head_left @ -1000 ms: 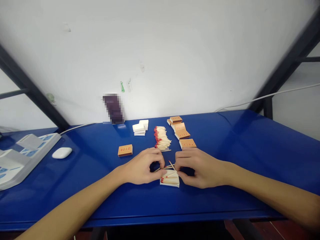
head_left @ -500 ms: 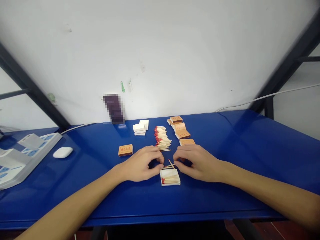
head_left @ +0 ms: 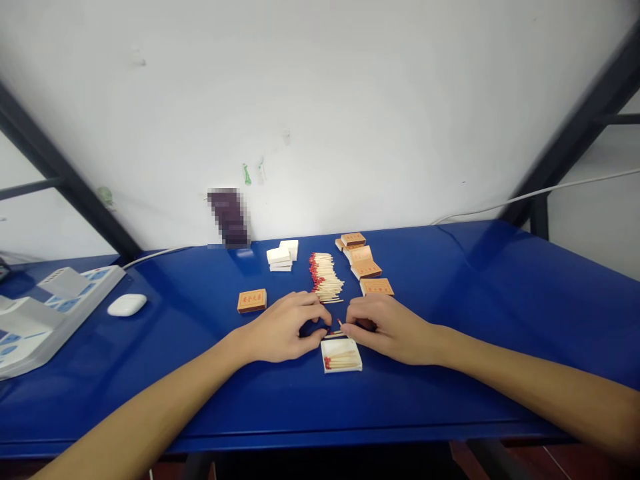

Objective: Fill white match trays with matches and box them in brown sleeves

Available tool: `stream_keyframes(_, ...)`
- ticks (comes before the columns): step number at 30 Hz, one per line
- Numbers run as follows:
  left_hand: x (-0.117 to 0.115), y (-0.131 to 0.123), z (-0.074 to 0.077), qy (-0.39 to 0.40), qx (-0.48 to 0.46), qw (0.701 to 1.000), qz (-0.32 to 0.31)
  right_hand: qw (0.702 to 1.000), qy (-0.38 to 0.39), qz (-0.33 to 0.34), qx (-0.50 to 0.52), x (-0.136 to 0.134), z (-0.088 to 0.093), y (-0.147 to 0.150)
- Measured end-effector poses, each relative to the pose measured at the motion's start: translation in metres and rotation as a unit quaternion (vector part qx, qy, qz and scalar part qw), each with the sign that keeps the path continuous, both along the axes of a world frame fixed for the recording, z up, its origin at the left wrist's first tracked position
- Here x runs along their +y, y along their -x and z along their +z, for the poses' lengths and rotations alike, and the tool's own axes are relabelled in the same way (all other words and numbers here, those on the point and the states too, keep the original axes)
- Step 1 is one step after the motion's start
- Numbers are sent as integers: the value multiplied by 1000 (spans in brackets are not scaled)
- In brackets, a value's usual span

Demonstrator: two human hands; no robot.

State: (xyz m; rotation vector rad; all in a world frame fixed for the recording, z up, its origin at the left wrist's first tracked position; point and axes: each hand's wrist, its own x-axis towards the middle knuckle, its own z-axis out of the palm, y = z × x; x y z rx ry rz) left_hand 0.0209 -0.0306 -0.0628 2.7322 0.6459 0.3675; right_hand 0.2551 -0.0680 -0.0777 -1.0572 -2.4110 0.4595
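Observation:
Just behind an open white matchbox tray [head_left: 341, 369], my left hand [head_left: 290, 328] has thumb and forefinger pinched at a small dark-red match tip [head_left: 328, 329]; most of that match is hidden. My right hand [head_left: 387, 328] pinches another match [head_left: 340, 323], its red head pointing up and left. Between the two hands, loose matches [head_left: 335, 335] lie along the tray's far edge. Inside the tray, several matches [head_left: 341, 361] rest with their red heads to the left. Beyond my hands spreads a pile of matches [head_left: 326, 277], heads mostly to the left.
Orange matchbox covers [head_left: 367, 269] lie behind my right hand. A closed-looking matchbox [head_left: 252, 300] sits left of my left hand, with white trays [head_left: 280, 257] farther back. At left are a white rounded case [head_left: 127, 305] and a power strip [head_left: 65, 313] on the blue table [head_left: 280, 407].
The match in my right hand has shifted slightly left and shows less of its length below the fingers. My right fingers have moved a little toward the left hand. The tray's contents look the same.

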Motion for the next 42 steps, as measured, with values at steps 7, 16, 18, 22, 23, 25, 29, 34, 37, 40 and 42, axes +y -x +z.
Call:
stream_keyframes(7, 1, 0, -2, -13, -3, 1000, -5, 999, 25, -28, -7, 0, 1, 4)
stream_keyframes(16, 1, 1, -2, -4, -2, 1000, -7, 999, 35, -36, -6, 0, 2, 3)
stream_keyframes(18, 1, 1, -2, 0, -3, 1000, -13, 999, 39, -35, -1, 0, 2, 3)
stream_keyframes(22, 0, 2, -1, 5, -14, 1000, -27, 999, 43, -30, -1, 1, 3, 3)
stream_keyframes(23, 0, 2, -1, 6, -14, 999, -28, 999, 41, -30, -2, 1, 3, 3)
stream_keyframes(25, 0, 2, -1, 6, -11, 1000, -28, 999, 37, -29, -3, 1, 2, 3)
stream_keyframes(29, 1, 2, -1, 6, -13, 1000, -28, 999, 32, -38, -6, 1, 2, 4)
stream_keyframes(34, 1, 1, -3, 7, -24, 1000, -18, 998, 40, -43, -3, 2, 2, 3)
stream_keyframes(37, 1, 1, -4, 7, -29, 1000, -6, 998, 53, -39, 2, 3, 2, 2)
stream_keyframes(40, 1, 1, -4, 9, -28, 1000, -4, 997, 67, -39, 10, 3, 3, 2)
stream_keyframes(42, 1, 1, -4, 9, -28, 1000, -6, 996, 74, -42, 20, 3, 3, 1)
